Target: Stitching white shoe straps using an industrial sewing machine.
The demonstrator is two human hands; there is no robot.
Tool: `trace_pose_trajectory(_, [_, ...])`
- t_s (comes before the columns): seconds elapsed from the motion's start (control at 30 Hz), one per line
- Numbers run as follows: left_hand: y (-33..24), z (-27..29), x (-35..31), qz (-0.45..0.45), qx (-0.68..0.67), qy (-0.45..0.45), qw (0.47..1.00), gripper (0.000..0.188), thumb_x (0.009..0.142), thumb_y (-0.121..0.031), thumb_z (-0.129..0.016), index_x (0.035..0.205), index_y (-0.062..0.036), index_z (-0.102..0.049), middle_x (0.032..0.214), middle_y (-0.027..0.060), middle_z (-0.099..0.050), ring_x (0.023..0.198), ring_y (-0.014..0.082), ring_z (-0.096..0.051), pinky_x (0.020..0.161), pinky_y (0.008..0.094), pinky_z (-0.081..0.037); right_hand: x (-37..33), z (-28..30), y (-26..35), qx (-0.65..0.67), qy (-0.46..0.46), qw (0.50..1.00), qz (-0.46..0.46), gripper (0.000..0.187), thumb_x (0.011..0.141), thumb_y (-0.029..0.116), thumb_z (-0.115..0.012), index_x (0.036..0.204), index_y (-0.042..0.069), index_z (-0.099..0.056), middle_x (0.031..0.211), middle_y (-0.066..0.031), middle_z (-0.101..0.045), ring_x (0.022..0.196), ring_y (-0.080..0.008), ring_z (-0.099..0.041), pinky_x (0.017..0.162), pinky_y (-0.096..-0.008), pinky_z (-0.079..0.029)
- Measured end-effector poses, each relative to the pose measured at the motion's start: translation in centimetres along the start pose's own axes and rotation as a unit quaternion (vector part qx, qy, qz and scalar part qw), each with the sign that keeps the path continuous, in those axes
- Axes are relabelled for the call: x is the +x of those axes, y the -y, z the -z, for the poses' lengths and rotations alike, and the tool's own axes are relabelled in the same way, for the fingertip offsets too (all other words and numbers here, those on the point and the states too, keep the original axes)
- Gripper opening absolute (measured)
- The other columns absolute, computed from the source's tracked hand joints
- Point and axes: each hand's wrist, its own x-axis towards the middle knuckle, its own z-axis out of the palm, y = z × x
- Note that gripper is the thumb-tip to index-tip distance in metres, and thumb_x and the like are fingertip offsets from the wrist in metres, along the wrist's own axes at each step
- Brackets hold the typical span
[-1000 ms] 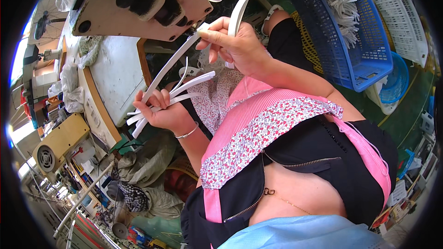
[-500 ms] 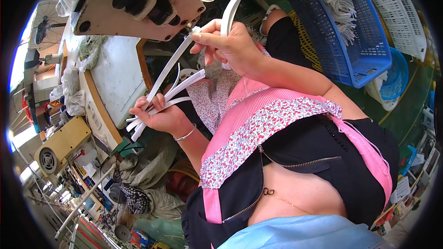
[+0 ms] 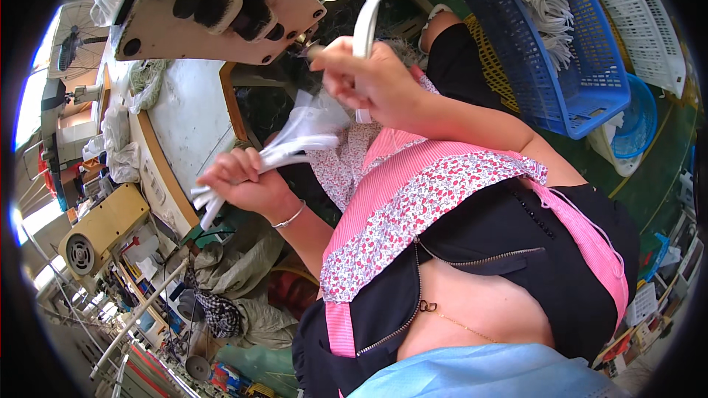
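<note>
My left hand (image 3: 245, 183) is closed around several narrow white fabric strips (image 3: 295, 146). Their short ends poke out past the fingers, and the longer ends fan out toward the middle, smeared by motion. Higher up and to the right, my right hand (image 3: 377, 82) is curled around a separate white strip (image 3: 365, 28), which rises above the knuckles and shows again below the palm. Its fingers are partly blurred, beside the end of the sewing machine (image 3: 221, 11). The two hands are apart, with no strip stretched between them.
A blue plastic basket (image 3: 590, 96) with bundles of white strips (image 3: 546, 11) stands at the upper right, beside a white basket (image 3: 641, 22) and a round blue tub (image 3: 638, 114). A white tabletop (image 3: 184, 110) lies left of my hands. Another machine (image 3: 99, 232) is at the far left.
The strip that ran taut between my hands has left my right fingers and swung down toward the bundle in my left hand. My left hand has shifted slightly left.
</note>
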Motion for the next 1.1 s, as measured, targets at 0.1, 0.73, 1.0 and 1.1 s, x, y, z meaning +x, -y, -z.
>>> trace_pose_trajectory(0.1, [2.8,-0.3,-1.5,0.135,0.164,-0.018,0.977,0.025,0.095,-0.023,-0.062,0.077,-0.0077,-0.056,0.059,-0.0046,-0.039,0.047,0.0052,-0.033,0.042,0.0220,-0.028,0.4,1.7,0.5,0.215,0.023,0.976,0.016,0.037,0.102,0.034,-0.043,0.086,0.004,-0.058,0.059,-0.0060,-0.052,0.046,-0.0123,-0.042,0.045,-0.0256,-0.032])
trace_pose_trajectory(0.73, [7.0,-7.5,-0.9,0.230,0.160,-0.029,0.959,0.015,0.090,-0.010,-0.068,0.098,0.0033,-0.067,0.058,-0.0040,-0.045,0.046,0.0035,-0.035,0.045,0.0210,-0.028,0.3,3.7,0.7,-0.056,0.038,0.986,0.152,0.013,0.094,0.015,-0.066,0.100,0.004,-0.063,0.079,-0.0036,-0.062,0.061,-0.0068,-0.054,0.055,-0.0204,-0.042])
trace_pose_trajectory(1.0, [8.1,-8.7,-0.3,0.242,0.128,-0.070,0.959,0.013,0.091,-0.010,-0.068,0.093,0.0028,-0.067,0.057,-0.0053,-0.041,0.046,0.0022,-0.033,0.044,0.0201,-0.028,0.3,3.9,-0.4,-0.029,-0.016,0.988,0.149,0.015,0.091,0.012,-0.070,0.100,0.002,-0.064,0.087,-0.0074,-0.071,0.065,-0.0078,-0.062,0.056,-0.0202,-0.046])
trace_pose_trajectory(1.1, [7.9,-9.1,-0.2,0.220,0.159,-0.074,0.960,0.013,0.091,-0.010,-0.067,0.092,0.0030,-0.067,0.056,-0.0062,-0.039,0.045,0.0014,-0.031,0.043,0.0195,-0.028,0.4,3.7,-1.0,-0.013,-0.017,0.988,0.151,0.015,0.092,0.012,-0.068,0.102,0.002,-0.062,0.088,-0.0082,-0.072,0.066,-0.0079,-0.062,0.058,-0.0204,-0.047])
